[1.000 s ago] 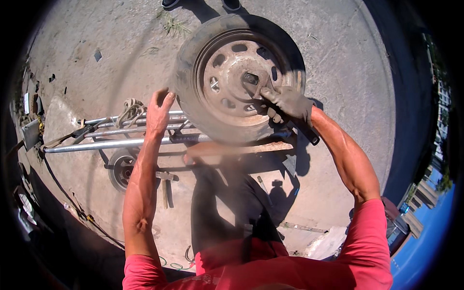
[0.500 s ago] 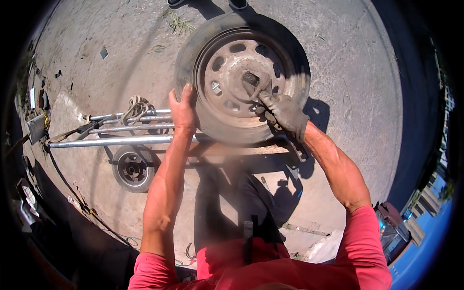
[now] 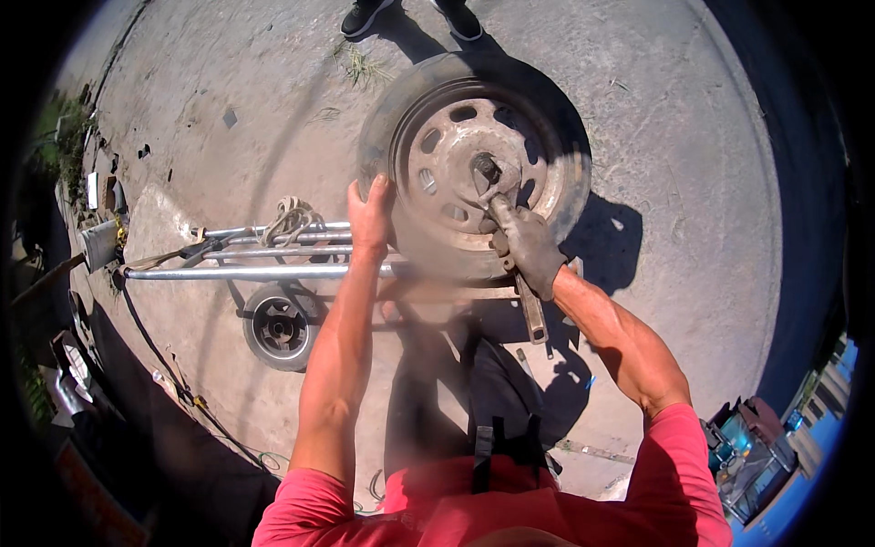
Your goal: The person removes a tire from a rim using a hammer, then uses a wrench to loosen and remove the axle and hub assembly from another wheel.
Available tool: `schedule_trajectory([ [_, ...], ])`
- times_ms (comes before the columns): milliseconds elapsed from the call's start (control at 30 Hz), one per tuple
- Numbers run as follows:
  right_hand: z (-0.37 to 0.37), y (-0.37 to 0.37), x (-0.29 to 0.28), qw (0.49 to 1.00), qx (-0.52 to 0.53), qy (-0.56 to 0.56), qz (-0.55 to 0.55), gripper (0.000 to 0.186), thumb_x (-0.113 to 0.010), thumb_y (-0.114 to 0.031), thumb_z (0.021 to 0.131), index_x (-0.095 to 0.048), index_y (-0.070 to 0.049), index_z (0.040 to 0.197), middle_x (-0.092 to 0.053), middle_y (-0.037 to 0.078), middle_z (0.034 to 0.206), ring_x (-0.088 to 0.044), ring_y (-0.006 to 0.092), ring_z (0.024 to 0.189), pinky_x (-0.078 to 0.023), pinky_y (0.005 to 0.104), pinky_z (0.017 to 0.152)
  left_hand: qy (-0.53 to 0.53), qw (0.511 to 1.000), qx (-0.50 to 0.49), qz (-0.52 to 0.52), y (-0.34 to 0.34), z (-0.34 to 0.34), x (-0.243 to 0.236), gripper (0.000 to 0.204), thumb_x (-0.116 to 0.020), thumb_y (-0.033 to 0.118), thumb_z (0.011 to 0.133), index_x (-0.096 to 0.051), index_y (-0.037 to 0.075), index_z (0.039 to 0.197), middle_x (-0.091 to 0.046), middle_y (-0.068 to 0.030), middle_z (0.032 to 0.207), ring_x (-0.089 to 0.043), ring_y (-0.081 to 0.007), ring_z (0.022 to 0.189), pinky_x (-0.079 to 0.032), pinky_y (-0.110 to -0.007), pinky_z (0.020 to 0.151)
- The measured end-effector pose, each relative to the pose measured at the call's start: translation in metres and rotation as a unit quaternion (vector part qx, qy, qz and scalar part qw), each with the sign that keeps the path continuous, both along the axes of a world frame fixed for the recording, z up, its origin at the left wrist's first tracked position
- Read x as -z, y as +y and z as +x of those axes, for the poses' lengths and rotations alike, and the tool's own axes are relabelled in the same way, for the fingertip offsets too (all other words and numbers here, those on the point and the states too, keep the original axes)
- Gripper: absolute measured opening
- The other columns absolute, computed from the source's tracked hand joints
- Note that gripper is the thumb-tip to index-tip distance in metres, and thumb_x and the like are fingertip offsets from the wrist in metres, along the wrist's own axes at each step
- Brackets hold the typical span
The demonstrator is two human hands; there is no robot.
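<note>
A car wheel, a dusty steel rim (image 3: 463, 150) with a black tire (image 3: 567, 137), lies face up before me on a metal-framed cart (image 3: 305, 272). My left hand (image 3: 369, 217), bare, grips the tire's left edge, thumb on the sidewall and other fingers partly hidden. In a worn grey glove, my right hand (image 3: 529, 244) is closed around a large metal wrench (image 3: 532, 314). The wrench's head is at the wheel's hub (image 3: 486, 168); its handle sticks out below my hand, toward me.
A rope (image 3: 292, 221) is coiled over the cart's tubes. One small cart wheel (image 3: 279, 326) shows below them. Another person's shoes (image 3: 366, 16) stand beyond the tire. Assorted objects line the left edge, and a dark bag-like bundle (image 3: 755, 447) lies at the lower right.
The wrench has swung: its handle end now lies further left and points more straight toward me, my right hand moving with it. My left hand stays on the tire. The whole view has shifted slightly.
</note>
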State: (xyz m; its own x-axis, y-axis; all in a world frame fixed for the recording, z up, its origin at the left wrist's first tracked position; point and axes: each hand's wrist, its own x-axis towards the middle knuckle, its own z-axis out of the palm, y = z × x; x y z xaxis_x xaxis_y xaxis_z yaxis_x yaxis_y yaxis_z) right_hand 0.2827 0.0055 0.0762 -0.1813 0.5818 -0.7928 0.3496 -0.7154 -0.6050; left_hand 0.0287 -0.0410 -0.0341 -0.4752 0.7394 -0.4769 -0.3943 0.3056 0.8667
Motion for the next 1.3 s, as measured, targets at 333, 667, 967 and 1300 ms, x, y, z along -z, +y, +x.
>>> schedule_trajectory([
  [333, 0.037, 0.076, -0.017, 0.925, -0.345, -0.148, 0.053, 0.064, -0.051, -0.057, 0.105, -0.075, 0.002, 0.105, -0.071, 0.011, 0.077, -0.065, 0.0196, 0.07, -0.051, 0.0359, 0.067, 0.036, 0.996, 0.08, 0.0, 0.02, -0.03, -0.007, 0.066, -0.072, 0.046, 0.095, -0.053, -0.004, 0.134, -0.067, -0.0157, 0.119, -0.067, -0.0206, 0.104, -0.053, -0.035, 0.094],
  [667, 0.034, 0.133, -0.013, 0.841, -0.505, -0.15, 0.125, 0.059, -0.06, -0.055, 0.101, -0.074, 0.0, 0.115, -0.076, 0.019, 0.107, -0.072, 0.0333, 0.102, -0.053, 0.0393, 0.091, 0.066, 0.992, 0.106, 0.01, 0.037, -0.036, -0.013, 0.064, -0.071, 0.043, 0.095, -0.055, -0.005, 0.134, -0.068, -0.0146, 0.12, -0.066, -0.0206, 0.106, -0.051, -0.035, 0.097],
  [967, 0.053, 0.114, 0.019, 0.856, -0.461, -0.155, 0.178, 0.067, -0.056, -0.061, 0.101, -0.072, 0.005, 0.1, -0.072, 0.026, 0.095, -0.07, 0.0351, 0.089, -0.051, 0.0436, 0.082, -0.089, 0.996, 0.007, 0.021, 0.037, -0.025, -0.019, 0.051, -0.074, 0.022, 0.097, -0.053, -0.009, 0.132, -0.066, -0.0149, 0.118, -0.066, -0.0198, 0.105, -0.053, -0.033, 0.096],
  [1300, 0.029, 0.078, -0.009, 0.935, -0.305, -0.142, 0.113, 0.057, -0.062, -0.051, 0.102, -0.075, 0.004, 0.106, -0.075, 0.009, 0.085, -0.068, 0.0163, 0.076, -0.052, 0.033, 0.072, -0.109, 0.99, -0.092, 0.016, -0.002, 0.004, -0.003, 0.051, -0.075, 0.026, 0.097, -0.054, -0.005, 0.131, -0.064, -0.0119, 0.119, -0.062, -0.0168, 0.104, -0.052, -0.031, 0.094],
])
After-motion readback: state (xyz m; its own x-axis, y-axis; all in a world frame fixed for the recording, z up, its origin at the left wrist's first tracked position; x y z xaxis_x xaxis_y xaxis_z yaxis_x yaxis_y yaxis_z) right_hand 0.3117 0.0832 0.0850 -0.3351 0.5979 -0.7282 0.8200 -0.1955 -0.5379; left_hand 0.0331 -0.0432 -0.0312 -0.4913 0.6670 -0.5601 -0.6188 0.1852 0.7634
